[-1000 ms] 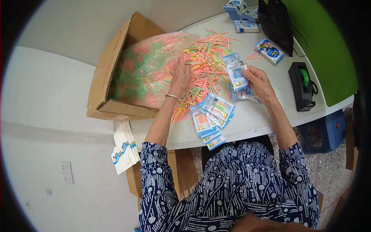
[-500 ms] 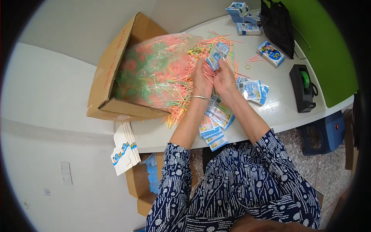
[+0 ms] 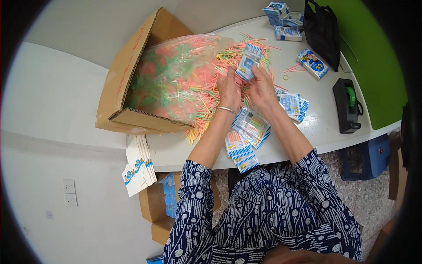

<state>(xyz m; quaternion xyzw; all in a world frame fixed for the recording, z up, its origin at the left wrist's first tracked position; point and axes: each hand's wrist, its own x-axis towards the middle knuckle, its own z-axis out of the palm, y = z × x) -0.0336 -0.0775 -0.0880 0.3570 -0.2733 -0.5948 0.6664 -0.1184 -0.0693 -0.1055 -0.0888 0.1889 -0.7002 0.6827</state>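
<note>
Head view, the only one. Both hands are raised over the white desk, working one small blue-and-white striped packet. The right hand pinches the packet's lower edge with its fingers closed on it. The left hand is curled beside it, fingertips at the packet's left edge; it seems to be feeding or steadying something there, but whether it grips any sticks I cannot tell. A bangle sits on the left wrist.

Just beyond and left of the hands: a loose heap of thin orange, green and yellow sticks, spilling from a clear plastic bag that lies in an open cardboard box tipped on its side.

Progress, as a judgement: a fanned pile of striped packets lies at the desk's near edge below the hands, some showing coloured sticks inside, so probably filled. A smaller stack of like packets lies just right of the right wrist; filled or empty, can't tell. The bag and heap look very full, so most of the sticks are unpacked.

Far side of desk: small blue boxes, one more blue box, a black bag, a black tape dispenser. Flat white cards hang off the desk's left corner.
</note>
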